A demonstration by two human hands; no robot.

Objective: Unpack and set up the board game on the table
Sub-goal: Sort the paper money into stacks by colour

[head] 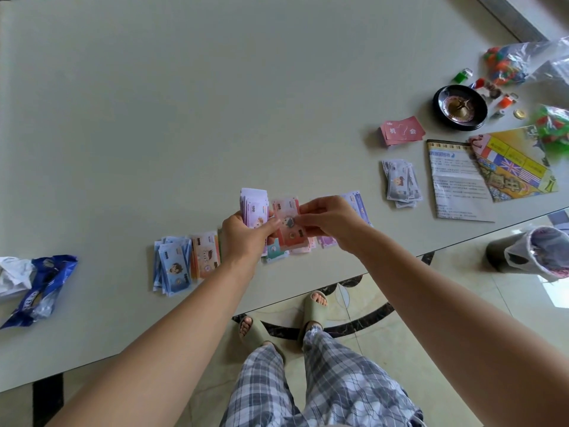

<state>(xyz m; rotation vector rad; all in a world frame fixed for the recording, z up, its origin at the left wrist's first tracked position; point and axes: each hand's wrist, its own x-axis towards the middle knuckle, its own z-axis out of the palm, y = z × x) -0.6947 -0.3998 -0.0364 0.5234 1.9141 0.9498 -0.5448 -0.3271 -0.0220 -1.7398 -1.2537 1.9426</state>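
Observation:
My left hand [243,234] grips a stack of play money [254,206] with a purple note on top, held above the table's near edge. My right hand [326,221] pinches a pink note [287,221] at the front of that stack. Sorted piles lie on the table below: blue notes [172,268], orange notes [205,254], pink and teal notes [291,249], and purple notes [358,203] partly hidden by my right hand. A grey pile [401,183] lies further right.
At the right are a red card deck [401,131], a rule sheet [458,183], the folded game board [514,163], a black roulette wheel [460,106], loose tokens [508,100] and plastic bags of pieces [523,61]. A crumpled blue wrapper [40,288] lies left. A bin [535,257] stands on the floor.

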